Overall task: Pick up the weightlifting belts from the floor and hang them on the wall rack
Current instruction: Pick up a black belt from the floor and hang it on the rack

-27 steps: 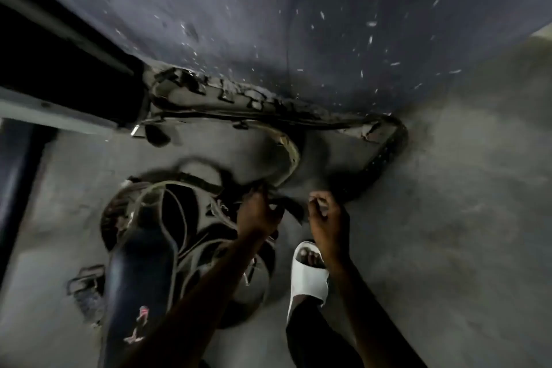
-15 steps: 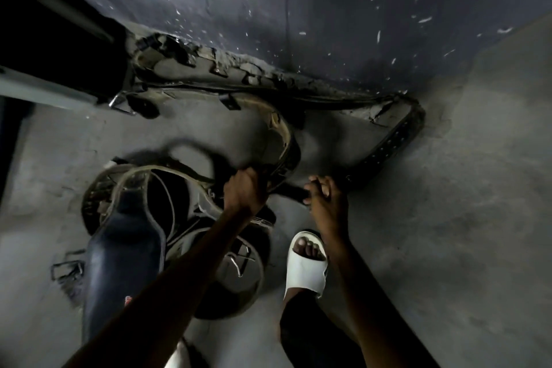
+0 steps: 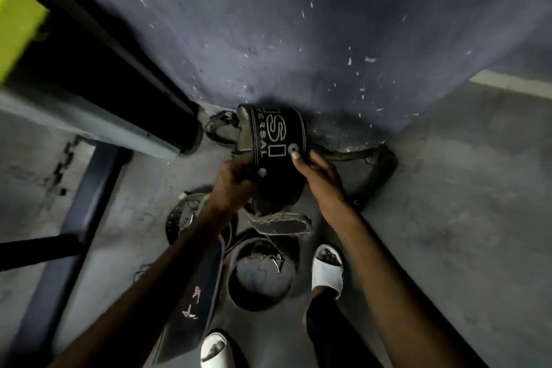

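Observation:
A wide black belt point(image 3: 276, 140) with white lettering is lifted off the floor in front of the dark wall. My left hand point(image 3: 236, 179) grips its left edge and my right hand point(image 3: 318, 172) holds its right edge. Its frayed end point(image 3: 280, 225) dangles below the hands. Several other belts lie on the floor: a coiled one point(image 3: 260, 278) between my feet, a dark one with pink marks point(image 3: 195, 305) under my left arm, and a curved black one point(image 3: 379, 167) at the wall's foot. No wall rack is in view.
A dark machine frame point(image 3: 98, 116) with a grey beam and a blue floor bar point(image 3: 77, 218) stands at the left. A yellow-green panel point(image 3: 15, 27) is at the far left. My feet in white slides point(image 3: 327, 273) stand on the grey concrete floor point(image 3: 448, 233).
Both hands were down at the belt pile; now they have raised the black lettered belt off the floor. The view has pulled up and back from the floor.

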`<state>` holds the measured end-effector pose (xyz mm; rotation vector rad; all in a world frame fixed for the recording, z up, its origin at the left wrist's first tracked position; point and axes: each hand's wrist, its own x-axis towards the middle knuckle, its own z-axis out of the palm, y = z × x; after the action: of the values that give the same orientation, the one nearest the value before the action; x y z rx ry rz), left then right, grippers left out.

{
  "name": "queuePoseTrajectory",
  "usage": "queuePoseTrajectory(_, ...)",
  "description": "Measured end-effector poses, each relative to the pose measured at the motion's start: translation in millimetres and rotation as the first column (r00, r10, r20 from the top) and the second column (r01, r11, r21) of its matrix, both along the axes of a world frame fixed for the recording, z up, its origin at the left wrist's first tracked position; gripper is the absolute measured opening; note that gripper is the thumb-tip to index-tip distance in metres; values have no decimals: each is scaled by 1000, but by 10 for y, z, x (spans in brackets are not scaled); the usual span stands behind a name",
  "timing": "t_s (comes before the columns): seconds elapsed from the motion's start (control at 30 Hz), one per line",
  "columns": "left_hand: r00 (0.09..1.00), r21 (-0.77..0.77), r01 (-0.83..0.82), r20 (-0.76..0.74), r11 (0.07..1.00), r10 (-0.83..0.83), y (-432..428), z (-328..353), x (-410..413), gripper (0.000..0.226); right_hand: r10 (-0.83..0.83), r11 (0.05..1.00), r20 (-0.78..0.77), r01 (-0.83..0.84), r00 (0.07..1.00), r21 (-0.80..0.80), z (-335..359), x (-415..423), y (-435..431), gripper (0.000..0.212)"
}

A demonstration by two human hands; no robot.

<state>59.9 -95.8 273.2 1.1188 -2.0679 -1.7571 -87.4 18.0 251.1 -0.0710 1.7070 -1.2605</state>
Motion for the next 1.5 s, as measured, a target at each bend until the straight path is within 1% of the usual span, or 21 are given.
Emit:
queuePoseTrajectory(0.07, 999, 66, -9, -45, 998, 12, 28, 348, 109, 26, -21, 995, -51, 16, 999, -95, 417, 119, -45, 53)
queuePoseTrajectory(0.17, 994, 69, 18, -107, 997, -11, 86, 1087, 237, 28, -58, 979, -110, 35, 992, -200, 1248, 315, 11, 60)
queuePoseTrajectory(0.2, 990, 79, 35, -136, 996, -24, 101, 1352, 251, 30, -80, 971, -125, 49, 989, -236, 1523, 360, 44, 58)
queuePoseTrajectory(0.27, 980, 52, 89, -183, 995, -78, 144, 2061, 299, 30, -144, 950, -156, 92, 977, -300, 2192, 479, 147, 46)
queuePoseTrajectory(0.4, 955, 18, 211, -218, 977, -202, 153, 3422, 347, 25, -266, 895, -173, 176, 948, -409, 3535, 661, 321, 24)
queuePoseTrajectory(0.47, 934, -32, 256, -252, 966, -255, 161, 4144, 364, 26, -319, 860, -191, 199, 928, -470, 4231, 745, 393, 22)
queuePoseTrajectory(0.53, 920, -47, 245, -302, 968, -248, 201, 4806, 363, 28, -367, 817, -225, 197, 903, -541, 4855, 809, 441, 26)
queuePoseTrajectory(0.63, 885, -54, 193, -421, 980, -198, 330, 5856, 362, 29, -410, 747, -257, 161, 875, -645, 5835, 912, 518, 28)
queuePoseTrajectory(0.77, 834, -101, 114, -530, 988, -150, 521, 7012, 443, 23, -442, 668, -265, 118, 857, -735, 6999, 1040, 603, 18)
queuePoseTrajectory(0.83, 807, -149, 96, -567, 984, -164, 638, 7474, 565, 22, -453, 624, -270, 86, 850, -777, 7560, 1119, 651, 13)
queuePoseTrajectory(0.9, 794, -210, 105, -571, 972, -209, 746, 7719, 677, 22, -469, 605, -315, 40, 825, -795, 8038, 1175, 701, 11)
queuePoseTrajectory(1.0, 783, -278, 136, -558, 951, -275, 938, 7841, 835, 26, -497, 578, -366, -14, 787, -816, 8682, 1257, 844, 13)
queuePoseTrajectory(1.03, 793, -302, 157, -529, 940, -302, 1015, 7825, 887, 25, -503, 565, -365, -22, 784, -825, 8853, 1280, 891, 14)
queuePoseTrajectory(1.1, 817, -359, 220, -441, 907, -373, 1181, 7833, 989, 13, -532, 532, -360, -29, 766, -846, 9208, 1345, 1021, 16)
queuePoseTrajectory(1.17, 836, -361, 262, -379, 895, -398, 1256, 7890, 1075, 27, -550, 509, -362, -41, 753, -860, 9503, 1417, 1156, 16)
queuePoseTrajectory(1.2, 836, -348, 263, -383, 900, -393, 1228, 7940, 1118, 24, -553, 496, -359, -50, 752, -867, 9609, 1444, 1213, 16)
queuePoseTrajectory(1.23, 827, -352, 252, -405, 901, -390, 1213, 8092, 1167, 22, -555, 479, -356, -62, 752, -876, 9714, 1457, 1274, 16)
queuePoseTrajectory(1.3, 766, -367, 237, -499, 899, -406, 1183, 8505, 1226, 43, -546, 447, -349, -88, 762, -890, 9876, 1477, 1371, 18)
queuePoseTrajectory(1.37, 688, -327, 209, -620, 922, -376, 1201, 9000, 1226, 58, -536, 429, -358, -118, 764, -895, 10009, 1528, 1433, 21)
queuePoseTrajectory(1.4, 649, -289, 209, -673, 934, -353, 1230, 9275, 1223, 61, -532, 426, -370, -137, 761, -894, 10066, 1573, 1458, 21)
queuePoseTrajectory(1.5, 548, -210, 191, -788, 959, -281, 1340, 9966, 1191, 54, -528, 431, -420, -194, 738, -881, 10169, 1692, 1500, 24)
